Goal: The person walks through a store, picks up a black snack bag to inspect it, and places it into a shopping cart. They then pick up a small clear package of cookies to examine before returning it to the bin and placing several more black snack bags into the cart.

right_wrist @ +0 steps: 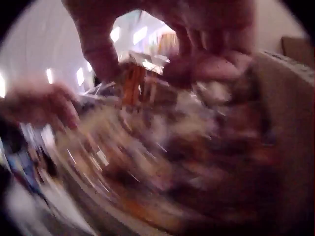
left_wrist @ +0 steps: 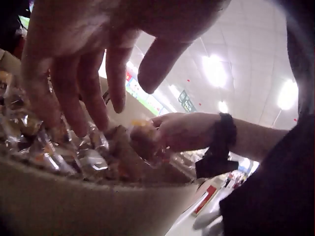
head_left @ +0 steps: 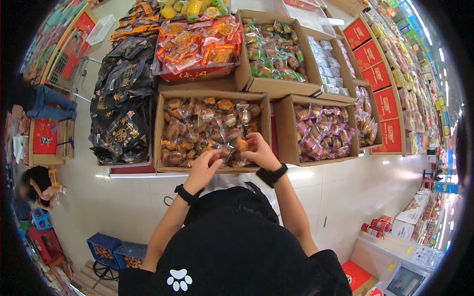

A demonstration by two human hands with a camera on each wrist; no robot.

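A cardboard box (head_left: 159, 128) in front of me holds many small brown snacks in clear wrappers (head_left: 197, 118). Over its front right part, my right hand (head_left: 261, 154) pinches one wrapped snack (head_left: 241, 144) with an orange patch between thumb and fingers. The same wrapped snack (right_wrist: 134, 86) shows under the fingers in the blurred right wrist view. My left hand (head_left: 203, 168) hovers at the box's front edge. In the left wrist view its fingers (left_wrist: 88, 105) hang loosely down over the wrapped snacks, holding nothing.
Right of the box stands another cardboard box (head_left: 289, 130) of purple-wrapped snacks. Black packets (head_left: 118, 123) are stacked on the left. Behind are a red tray (head_left: 197, 75) of packets and a box (head_left: 276, 86) of green-wrapped snacks. Blue crates (head_left: 131, 254) stand on the floor.
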